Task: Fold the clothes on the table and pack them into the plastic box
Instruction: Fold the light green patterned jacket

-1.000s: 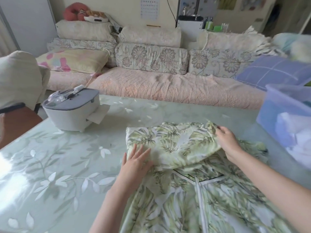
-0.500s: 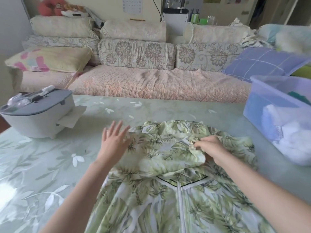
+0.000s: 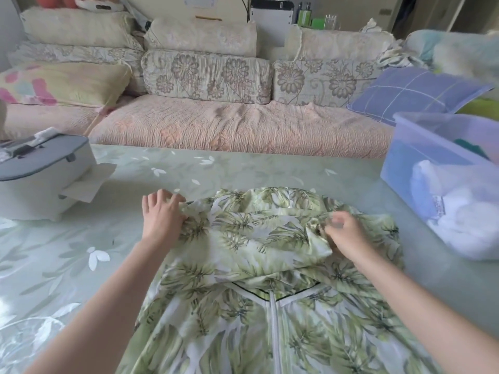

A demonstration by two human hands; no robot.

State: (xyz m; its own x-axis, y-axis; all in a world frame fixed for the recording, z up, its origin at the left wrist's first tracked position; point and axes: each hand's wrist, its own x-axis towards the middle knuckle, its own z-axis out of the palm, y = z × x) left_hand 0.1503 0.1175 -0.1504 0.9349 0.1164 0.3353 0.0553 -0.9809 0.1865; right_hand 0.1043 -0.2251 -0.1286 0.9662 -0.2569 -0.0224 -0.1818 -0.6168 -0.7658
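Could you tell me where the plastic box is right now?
In the head view, the plastic box stands on the right side of the table, just right of the leaf-print garment and the right hand.

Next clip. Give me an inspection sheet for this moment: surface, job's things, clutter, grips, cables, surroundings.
Surface: glossy green table with a leaf pattern.
Job's things: leaf-print garment spread on the table, its far part folded over; plastic box on the table at the right, holding white clothes.
Clutter: white appliance with a grey lid at the left.
Grips: left hand grips the garment's left edge; right hand, blurred, pinches the fold.
Cables: one dark cable on the back wall.
Surroundings: sofa behind the table, purple checked pillow on it.
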